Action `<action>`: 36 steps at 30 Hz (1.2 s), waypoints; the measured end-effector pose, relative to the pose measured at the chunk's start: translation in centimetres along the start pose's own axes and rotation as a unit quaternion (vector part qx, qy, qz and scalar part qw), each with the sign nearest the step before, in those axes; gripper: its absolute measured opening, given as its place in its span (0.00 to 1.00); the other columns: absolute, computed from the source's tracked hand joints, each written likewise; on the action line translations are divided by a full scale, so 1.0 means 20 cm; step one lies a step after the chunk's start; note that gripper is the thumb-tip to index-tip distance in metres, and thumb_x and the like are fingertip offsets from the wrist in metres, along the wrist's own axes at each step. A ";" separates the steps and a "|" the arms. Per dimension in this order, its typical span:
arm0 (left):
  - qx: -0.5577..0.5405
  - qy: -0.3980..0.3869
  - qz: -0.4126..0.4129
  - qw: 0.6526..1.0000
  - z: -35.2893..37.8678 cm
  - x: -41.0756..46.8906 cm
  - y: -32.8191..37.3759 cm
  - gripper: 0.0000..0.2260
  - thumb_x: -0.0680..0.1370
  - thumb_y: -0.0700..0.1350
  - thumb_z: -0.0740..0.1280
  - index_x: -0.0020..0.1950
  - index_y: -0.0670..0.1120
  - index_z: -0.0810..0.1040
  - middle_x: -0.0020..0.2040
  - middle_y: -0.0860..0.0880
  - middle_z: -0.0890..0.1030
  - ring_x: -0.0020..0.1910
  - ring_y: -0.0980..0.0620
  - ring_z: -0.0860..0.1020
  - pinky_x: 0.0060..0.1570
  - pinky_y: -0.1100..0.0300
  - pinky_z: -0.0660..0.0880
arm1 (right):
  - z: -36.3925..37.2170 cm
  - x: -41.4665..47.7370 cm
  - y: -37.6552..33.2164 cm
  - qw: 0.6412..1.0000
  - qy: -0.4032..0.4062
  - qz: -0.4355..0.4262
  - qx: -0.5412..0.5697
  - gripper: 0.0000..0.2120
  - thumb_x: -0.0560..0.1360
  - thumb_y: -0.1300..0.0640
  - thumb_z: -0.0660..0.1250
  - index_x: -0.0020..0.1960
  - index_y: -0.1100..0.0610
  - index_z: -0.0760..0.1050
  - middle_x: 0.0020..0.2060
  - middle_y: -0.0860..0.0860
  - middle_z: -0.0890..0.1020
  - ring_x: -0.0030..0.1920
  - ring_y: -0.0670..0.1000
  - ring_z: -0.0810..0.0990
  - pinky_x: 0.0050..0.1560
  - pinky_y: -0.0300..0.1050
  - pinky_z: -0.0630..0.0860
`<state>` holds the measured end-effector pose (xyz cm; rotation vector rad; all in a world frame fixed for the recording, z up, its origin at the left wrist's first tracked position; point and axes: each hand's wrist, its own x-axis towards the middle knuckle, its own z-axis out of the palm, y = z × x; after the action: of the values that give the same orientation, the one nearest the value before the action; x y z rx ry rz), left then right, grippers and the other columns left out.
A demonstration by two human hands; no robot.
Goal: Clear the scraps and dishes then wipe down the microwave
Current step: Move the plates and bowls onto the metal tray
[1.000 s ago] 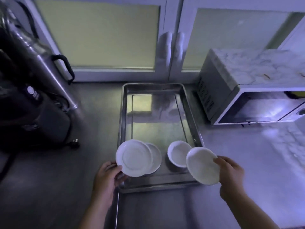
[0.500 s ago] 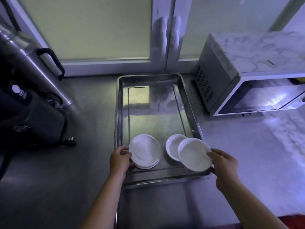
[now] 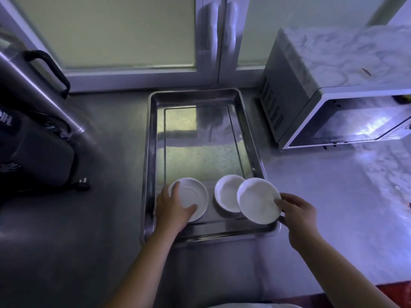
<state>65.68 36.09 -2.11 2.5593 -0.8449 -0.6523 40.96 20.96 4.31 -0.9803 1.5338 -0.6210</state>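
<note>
**Plates come down into the steel tray**

Half a second ago the left hand (image 3: pixel 173 207) held its plate by the left edge, just above the tray. It has since slid over the top: the thumb lies across the near rim of the left plate (image 3: pixel 193 194), the fingers curl over the far-left rim, and the plate sits low in the tray's near-left corner. A second ago two plates showed fanned apart in that hand; now only one round face shows.

The right hand (image 3: pixel 298 213) still pinches the right plate (image 3: pixel 255 200) at its right rim, thumb on top and fingers curled beneath. The plate has moved further in over the tray's near-right corner, tilted, and its left edge overlaps the bowl (image 3: pixel 225 192).

The plates are shallow white discs with smooth, glossy faces and a faint raised ring. The bowl is white, round and deeper. The tray (image 3: pixel 149 152) is rectangular polished steel with rounded corners and a raised lip, its floor mirroring the pale cabinet doors (image 3: pixel 111 30) behind it.

The microwave (image 3: pixel 287 85) stands just right of the tray, a boxy grey case with slotted vents and a marble-patterned top. The counter (image 3: pixel 89 218) is dull brushed metal. At the left stands a steel urn (image 3: pixel 33 83) with a black handle.
</note>
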 end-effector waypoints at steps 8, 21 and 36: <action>0.153 -0.139 -0.032 0.978 0.08 0.10 0.17 0.61 0.64 0.67 0.75 0.78 0.55 0.33 0.79 0.41 0.35 0.78 0.35 0.39 0.74 0.35 0.48 | 0.29 0.20 -0.03 0.968 -0.088 -0.104 -0.209 0.11 0.70 0.65 0.72 0.41 0.48 0.83 0.37 0.50 0.84 0.43 0.57 0.83 0.48 0.55 0.81; 0.167 -0.153 -0.013 0.974 0.08 0.10 0.10 0.60 0.64 0.63 0.78 0.79 0.58 0.36 0.79 0.44 0.33 0.78 0.37 0.37 0.74 0.34 0.46 | 0.49 0.10 -0.06 0.616 -0.254 -0.252 -0.701 0.56 0.65 0.40 0.77 0.79 0.42 0.42 0.79 0.56 0.46 0.78 0.65 0.51 0.69 0.67 0.67; 0.176 -0.138 -0.009 0.975 0.07 0.09 0.11 0.59 0.64 0.63 0.78 0.79 0.58 0.38 0.80 0.44 0.36 0.78 0.37 0.39 0.74 0.35 0.48 | 0.60 0.07 -0.06 0.656 -0.218 -0.207 -0.692 0.54 0.64 0.40 0.79 0.78 0.45 0.49 0.76 0.62 0.53 0.72 0.72 0.61 0.61 0.57 0.76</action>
<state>65.14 33.04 -2.71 2.8311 -1.1162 -0.9550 52.98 20.77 2.20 -2.4479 1.1371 0.7125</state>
